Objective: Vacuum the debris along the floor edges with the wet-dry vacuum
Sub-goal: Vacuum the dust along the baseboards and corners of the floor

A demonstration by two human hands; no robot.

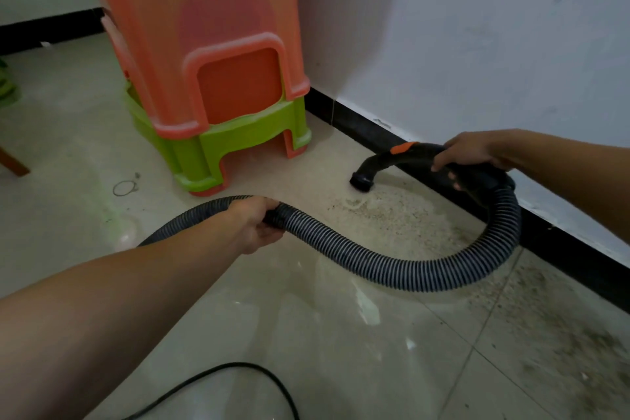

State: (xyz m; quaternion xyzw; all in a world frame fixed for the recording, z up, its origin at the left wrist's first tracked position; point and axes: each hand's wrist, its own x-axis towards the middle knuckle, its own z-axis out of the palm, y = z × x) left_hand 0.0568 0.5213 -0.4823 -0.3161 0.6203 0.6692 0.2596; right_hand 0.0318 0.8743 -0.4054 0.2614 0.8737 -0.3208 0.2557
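Along the black skirting board (562,249), the wet-dry vacuum's hose (392,269) lies in one long S-curve across the glossy pale tiles. It is a single ribbed hose, dark with grey ridges, ending in one curved black handle tube (392,160) with an orange slider on top. Its round mouth (362,181) points down at the floor just beside the skirting. The right hand (470,153) grips the handle tube from above, fingers curled round it. The left hand (259,222) is wrapped round the hose farther back, lifting that stretch off the floor. Two patches of gritty debris (392,211) show: one just behind the mouth, and a darker one spread at lower right. One stack of plastic stools (218,78), orange over green, stands in the corner. One black cord (238,366) loops at the bottom, and one small wire ring (124,187) lies at left.
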